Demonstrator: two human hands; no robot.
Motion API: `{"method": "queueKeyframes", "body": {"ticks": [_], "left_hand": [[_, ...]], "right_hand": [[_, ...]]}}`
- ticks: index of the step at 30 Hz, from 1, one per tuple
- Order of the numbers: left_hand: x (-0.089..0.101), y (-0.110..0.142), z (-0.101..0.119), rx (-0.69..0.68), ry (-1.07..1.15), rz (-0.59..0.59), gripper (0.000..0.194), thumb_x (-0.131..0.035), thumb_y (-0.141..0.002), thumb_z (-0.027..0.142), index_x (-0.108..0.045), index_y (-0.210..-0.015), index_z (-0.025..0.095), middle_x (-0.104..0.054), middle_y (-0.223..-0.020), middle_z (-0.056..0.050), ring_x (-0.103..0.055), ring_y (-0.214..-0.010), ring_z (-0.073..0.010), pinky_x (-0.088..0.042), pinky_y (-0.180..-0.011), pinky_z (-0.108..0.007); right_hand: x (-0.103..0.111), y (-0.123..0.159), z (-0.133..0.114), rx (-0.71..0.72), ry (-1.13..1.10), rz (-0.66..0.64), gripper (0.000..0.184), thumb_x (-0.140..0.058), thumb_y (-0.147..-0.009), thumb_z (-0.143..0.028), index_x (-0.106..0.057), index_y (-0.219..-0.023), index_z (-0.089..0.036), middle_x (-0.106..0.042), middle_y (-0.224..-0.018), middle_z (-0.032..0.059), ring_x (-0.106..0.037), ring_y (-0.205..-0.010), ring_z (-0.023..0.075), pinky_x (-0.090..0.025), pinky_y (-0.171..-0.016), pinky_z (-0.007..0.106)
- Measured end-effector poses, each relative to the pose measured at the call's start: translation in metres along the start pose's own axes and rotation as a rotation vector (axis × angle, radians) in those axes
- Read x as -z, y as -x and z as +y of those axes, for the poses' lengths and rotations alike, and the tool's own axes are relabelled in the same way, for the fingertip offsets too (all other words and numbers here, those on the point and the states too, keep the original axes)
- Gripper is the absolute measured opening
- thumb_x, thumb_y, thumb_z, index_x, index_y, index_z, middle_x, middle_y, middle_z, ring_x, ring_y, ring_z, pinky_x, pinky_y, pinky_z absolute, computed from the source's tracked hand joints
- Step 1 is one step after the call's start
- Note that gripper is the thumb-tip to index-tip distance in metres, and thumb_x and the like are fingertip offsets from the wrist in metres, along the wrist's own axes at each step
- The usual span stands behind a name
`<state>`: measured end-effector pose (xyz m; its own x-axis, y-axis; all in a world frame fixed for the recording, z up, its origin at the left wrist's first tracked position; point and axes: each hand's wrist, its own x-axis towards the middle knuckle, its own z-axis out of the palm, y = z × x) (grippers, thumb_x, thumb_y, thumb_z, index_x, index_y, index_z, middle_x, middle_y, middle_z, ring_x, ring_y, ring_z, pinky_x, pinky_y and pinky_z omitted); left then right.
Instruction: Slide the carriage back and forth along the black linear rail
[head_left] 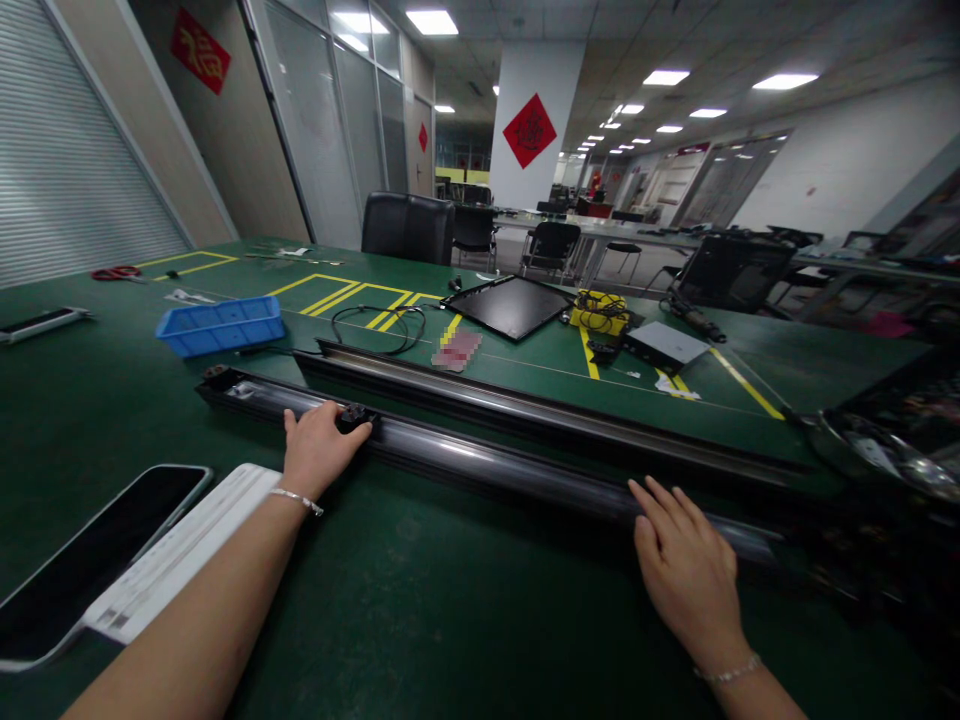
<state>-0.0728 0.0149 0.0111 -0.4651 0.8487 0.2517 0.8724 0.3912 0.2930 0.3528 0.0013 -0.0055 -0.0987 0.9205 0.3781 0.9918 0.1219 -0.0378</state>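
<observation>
A long black channel-shaped rail with a shiny inner face lies slantwise across the green table in front of me. On its left part sits a small black block, and my left hand closes its thumb and fingers around that block. Farther right, my right hand rests on the near edge of the same rail, fingers stretched and slightly apart. Just behind lies a second long black rail, roughly parallel, touched by neither hand. The first rail's right end fades into a dark, blurred area.
A phone and a white box lie near my left forearm. Beyond are a blue bin, red-handled scissors, a cable, a black flat panel, a yellow object under cables and a grey box.
</observation>
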Motion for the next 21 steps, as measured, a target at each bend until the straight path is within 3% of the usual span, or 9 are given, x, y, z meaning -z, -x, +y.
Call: {"method": "queueKeyframes", "body": {"ticks": [21], "left_hand": [[-0.0016, -0.0012, -0.003, -0.015, 0.008, 0.019, 0.035, -0.049, -0.072, 0.054, -0.052, -0.078, 0.02, -0.066, -0.089, -0.011, -0.058, -0.096, -0.0302, -0.023, -0.103, -0.052]], "right_hand": [[0.0007, -0.0002, -0.0004, -0.012, -0.004, -0.012, 0.047, -0.024, -0.09, -0.034, -0.052, -0.125, -0.025, -0.051, -0.133, 0.0039, -0.039, -0.126, 0.0242, -0.039, -0.092, 0.047]]}}
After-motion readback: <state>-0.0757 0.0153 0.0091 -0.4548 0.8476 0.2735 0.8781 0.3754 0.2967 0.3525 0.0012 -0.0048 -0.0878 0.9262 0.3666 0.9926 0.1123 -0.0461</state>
